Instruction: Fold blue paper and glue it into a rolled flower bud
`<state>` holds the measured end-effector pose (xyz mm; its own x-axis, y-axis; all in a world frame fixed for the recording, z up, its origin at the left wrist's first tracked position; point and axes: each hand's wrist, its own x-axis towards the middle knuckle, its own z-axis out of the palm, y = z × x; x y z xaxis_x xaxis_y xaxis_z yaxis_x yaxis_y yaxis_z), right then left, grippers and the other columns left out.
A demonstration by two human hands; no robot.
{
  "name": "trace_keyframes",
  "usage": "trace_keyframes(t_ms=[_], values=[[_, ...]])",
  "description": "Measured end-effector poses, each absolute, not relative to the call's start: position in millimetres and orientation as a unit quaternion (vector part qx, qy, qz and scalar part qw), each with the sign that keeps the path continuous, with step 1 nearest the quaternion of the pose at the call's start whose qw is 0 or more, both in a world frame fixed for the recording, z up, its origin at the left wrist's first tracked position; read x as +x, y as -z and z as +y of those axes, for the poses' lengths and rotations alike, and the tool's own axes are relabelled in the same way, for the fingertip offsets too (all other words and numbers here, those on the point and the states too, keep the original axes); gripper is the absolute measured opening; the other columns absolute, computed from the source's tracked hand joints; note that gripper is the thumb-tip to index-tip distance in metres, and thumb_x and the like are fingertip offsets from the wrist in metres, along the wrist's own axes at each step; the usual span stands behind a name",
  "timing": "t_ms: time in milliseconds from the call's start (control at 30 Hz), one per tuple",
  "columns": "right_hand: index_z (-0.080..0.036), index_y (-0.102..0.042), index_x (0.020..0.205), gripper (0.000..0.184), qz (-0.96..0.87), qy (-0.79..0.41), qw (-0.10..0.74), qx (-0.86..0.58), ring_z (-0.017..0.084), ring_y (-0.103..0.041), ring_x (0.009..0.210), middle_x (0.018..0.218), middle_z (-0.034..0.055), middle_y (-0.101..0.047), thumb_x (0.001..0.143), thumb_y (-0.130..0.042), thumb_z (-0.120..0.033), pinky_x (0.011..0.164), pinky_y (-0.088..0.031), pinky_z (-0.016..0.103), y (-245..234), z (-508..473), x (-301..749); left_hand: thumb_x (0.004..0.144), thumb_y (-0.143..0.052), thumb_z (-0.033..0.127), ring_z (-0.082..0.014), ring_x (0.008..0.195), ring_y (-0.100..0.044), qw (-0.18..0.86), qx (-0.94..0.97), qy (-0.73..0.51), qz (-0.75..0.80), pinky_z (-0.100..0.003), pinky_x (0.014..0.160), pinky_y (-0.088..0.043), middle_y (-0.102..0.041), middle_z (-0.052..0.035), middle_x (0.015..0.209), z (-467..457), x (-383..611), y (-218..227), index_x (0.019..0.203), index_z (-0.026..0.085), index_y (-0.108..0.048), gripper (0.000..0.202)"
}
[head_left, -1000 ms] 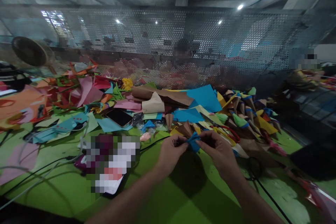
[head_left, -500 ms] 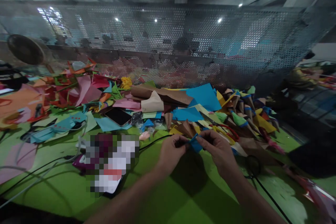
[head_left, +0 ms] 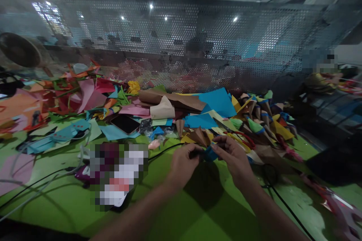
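Note:
A small piece of blue paper (head_left: 209,154) is pinched between both my hands, just above the green table (head_left: 175,211). My left hand (head_left: 183,163) grips its left side with curled fingers. From the right, my right hand (head_left: 232,158) holds it, fingers bent over the top. Just beyond my hands lie brown paper cones (head_left: 198,136) and red-handled scissors (head_left: 243,139).
Coloured paper sheets and scraps cover the far half of the table. A dark phone (head_left: 125,123) lies left of centre. A heap of finished cones (head_left: 261,116) sits at the right. Black cables (head_left: 42,182) cross the left side. A perforated metal screen (head_left: 181,41) stands behind.
Both hands have shifted slightly up and away while working the blue paper, which now shows less between the fingers. The view has drifted a little.

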<state>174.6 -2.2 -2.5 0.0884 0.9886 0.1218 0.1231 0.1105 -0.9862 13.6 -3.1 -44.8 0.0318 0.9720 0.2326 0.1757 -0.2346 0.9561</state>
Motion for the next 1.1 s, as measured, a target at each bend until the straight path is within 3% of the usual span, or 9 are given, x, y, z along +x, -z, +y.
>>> trace_keyframes(t_ms=[467,733,967,1100], values=[[-0.020,-0.066,0.077,0.020,-0.559,-0.408,0.512,-0.509,0.017,-0.051,0.067,0.071,0.0003,-0.059,0.069,-0.073,-0.036,0.061,-0.041,0.029,2.4,-2.6,177.9,0.075,-0.065,0.014,-0.0171,0.076,-0.068,0.443,0.579,-0.513,0.452,-0.025,0.071,-0.051,-0.075,-0.0024,0.083,-4.0,13.3,43.8,0.087,0.019,-0.074,0.016],[-0.020,-0.068,0.074,0.018,-0.557,-0.402,0.519,-0.509,0.017,-0.053,0.066,0.069,0.0007,-0.062,0.066,-0.074,-0.035,0.061,-0.041,0.029,2.1,-2.3,177.2,0.072,-0.066,0.009,-0.0170,0.074,-0.069,0.473,0.549,-0.513,0.460,-0.025,0.070,-0.052,-0.076,-0.0021,0.078,-2.4,14.1,37.9,0.082,0.017,-0.075,0.015],[-0.020,-0.070,0.075,0.020,-0.561,-0.395,0.515,-0.514,0.018,-0.054,0.066,0.069,0.0020,-0.064,0.065,-0.076,-0.036,0.061,-0.042,0.029,3.8,-0.3,178.2,0.073,-0.067,0.010,-0.0206,0.084,-0.071,0.500,0.539,-0.506,0.451,-0.028,0.077,-0.054,-0.078,-0.0057,0.091,-1.6,13.7,36.5,0.090,0.017,-0.077,0.021],[-0.019,-0.070,0.075,0.022,-0.571,-0.391,0.511,-0.511,0.018,-0.054,0.066,0.069,0.0022,-0.064,0.067,-0.075,-0.038,0.060,-0.042,0.029,3.6,-0.4,178.1,0.073,-0.065,0.010,-0.0203,0.082,-0.071,0.487,0.553,-0.502,0.453,-0.028,0.076,-0.054,-0.078,-0.0039,0.087,-1.3,12.7,36.8,0.088,0.018,-0.078,0.021]])
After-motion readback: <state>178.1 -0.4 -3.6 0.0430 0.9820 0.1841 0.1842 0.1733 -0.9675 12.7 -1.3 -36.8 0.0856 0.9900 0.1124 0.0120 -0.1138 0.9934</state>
